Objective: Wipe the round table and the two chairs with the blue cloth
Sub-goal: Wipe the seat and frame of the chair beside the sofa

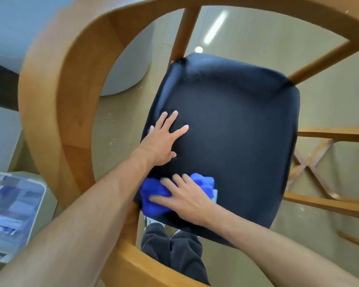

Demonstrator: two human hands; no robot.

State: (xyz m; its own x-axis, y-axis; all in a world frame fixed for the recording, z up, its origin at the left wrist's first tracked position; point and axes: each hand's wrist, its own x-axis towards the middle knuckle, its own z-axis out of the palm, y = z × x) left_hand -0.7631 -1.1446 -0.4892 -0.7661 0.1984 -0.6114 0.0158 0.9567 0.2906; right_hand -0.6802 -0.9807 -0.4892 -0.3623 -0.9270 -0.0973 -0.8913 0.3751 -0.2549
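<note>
The blue cloth (pixel 175 195) is pressed onto the dark chair seat (pixel 232 137) at lower centre by the right hand (pixel 187 197), fingers spread. The left hand (pixel 164 137) is laid flat above it. A curved wooden backrest (pixel 48 96) is seen at left.

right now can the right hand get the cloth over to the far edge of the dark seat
Probably yes. The right hand presses the blue cloth on the near edge of the seat, and the cushion beyond lies bare. The left hand rests flat off to one side, not in the path.
</note>
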